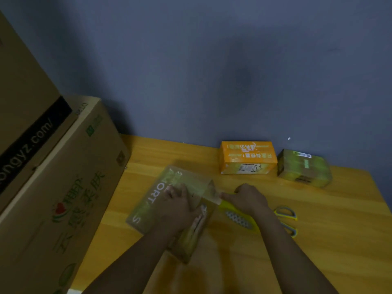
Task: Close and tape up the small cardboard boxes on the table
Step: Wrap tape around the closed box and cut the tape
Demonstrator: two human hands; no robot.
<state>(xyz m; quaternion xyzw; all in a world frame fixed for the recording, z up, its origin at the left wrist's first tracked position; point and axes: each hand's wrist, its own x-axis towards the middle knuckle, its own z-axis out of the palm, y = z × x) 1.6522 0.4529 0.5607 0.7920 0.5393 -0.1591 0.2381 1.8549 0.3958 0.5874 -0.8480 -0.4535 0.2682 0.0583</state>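
Only the head view to go on, and it's a bit dark and blurry. The box being sealed [169, 209] sits toward the left side of the table [318, 240], near its middle, close beside the big cartons [53, 177] stacked at the left edge. The left hand [180, 206] lies flat on top with fingers straight, pressing the box down. The right hand [248, 198] is curled around a yellow tape dispenser [239, 217] just off the box's right side, with a clear strip of tape [203, 189] stretched from it onto the box top.

I'd say the trick here is keeping that strip taut and straight along the seam, then smoothing it down flat with the left hand before cutting. Slack means wrinkles.

An orange box [248, 158] and a wrapped box [303, 168] sit along the far edge, looking taped already. Scissors [286, 219] lie right of the dispenser.
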